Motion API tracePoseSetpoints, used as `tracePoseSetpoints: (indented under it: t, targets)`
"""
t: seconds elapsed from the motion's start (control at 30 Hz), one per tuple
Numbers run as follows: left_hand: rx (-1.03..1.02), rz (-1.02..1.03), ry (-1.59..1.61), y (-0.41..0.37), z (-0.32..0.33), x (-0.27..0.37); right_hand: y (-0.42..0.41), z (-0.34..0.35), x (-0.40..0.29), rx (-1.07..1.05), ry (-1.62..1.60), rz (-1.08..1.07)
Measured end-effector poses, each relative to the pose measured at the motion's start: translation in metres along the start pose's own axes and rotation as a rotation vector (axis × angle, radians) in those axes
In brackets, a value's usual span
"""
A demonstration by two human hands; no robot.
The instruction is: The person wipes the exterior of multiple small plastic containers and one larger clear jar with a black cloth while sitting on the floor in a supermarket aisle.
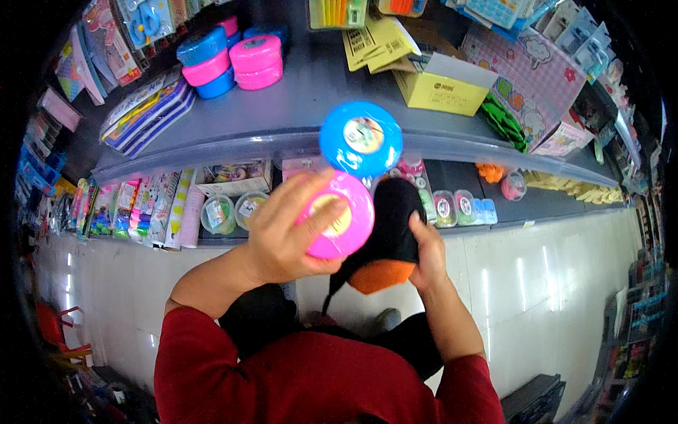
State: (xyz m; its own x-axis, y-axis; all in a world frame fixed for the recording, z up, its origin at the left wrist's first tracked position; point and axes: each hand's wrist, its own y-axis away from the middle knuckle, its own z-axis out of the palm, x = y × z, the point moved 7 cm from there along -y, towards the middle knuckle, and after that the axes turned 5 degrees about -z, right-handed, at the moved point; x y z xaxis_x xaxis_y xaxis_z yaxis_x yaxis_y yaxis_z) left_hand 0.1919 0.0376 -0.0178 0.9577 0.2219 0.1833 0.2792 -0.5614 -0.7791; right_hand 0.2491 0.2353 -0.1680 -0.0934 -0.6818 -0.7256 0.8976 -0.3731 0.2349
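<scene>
My left hand [288,228] grips a round, pink plastic-wrapped container [356,225] with a yellowish label, the thumb across its top. Just beyond it is a similar blue container [332,146] with a round picture label. The two seem to touch, but whether my left hand also holds the blue one is hidden. My right hand [430,246] holds a black cloth item [394,222] with an orange part [381,275] at its lower end, close to the right of the pink container. A thin black strip hangs from it.
Stacked pink and blue containers [258,61] stand on the dark upper shelf [307,100]. Flat packets [148,114] lie left of them, and an open yellow box [445,93] sits to the right. A clear shelf lip [238,146] runs above the lower shelf's small tubs [217,214].
</scene>
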Motion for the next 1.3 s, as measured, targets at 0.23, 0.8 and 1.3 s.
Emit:
tracePoseSetpoints:
  t: [0.23, 0.8, 1.3]
  targets:
    - [-0.225, 0.138, 0.107, 0.035, 0.038, 0.032, 0.002, -0.002, -0.008, -0.125, 0.072, -0.148]
    - [-0.134, -1.305, 1.998, 0.125, 0.167, 0.013, 0.019, -0.04, 0.016, 0.035, -0.028, -0.031]
    - [-0.24, -1.164, 2.465, 0.149, 0.193, 0.038, 0.023, -0.058, 0.009, 0.167, 0.409, -0.153]
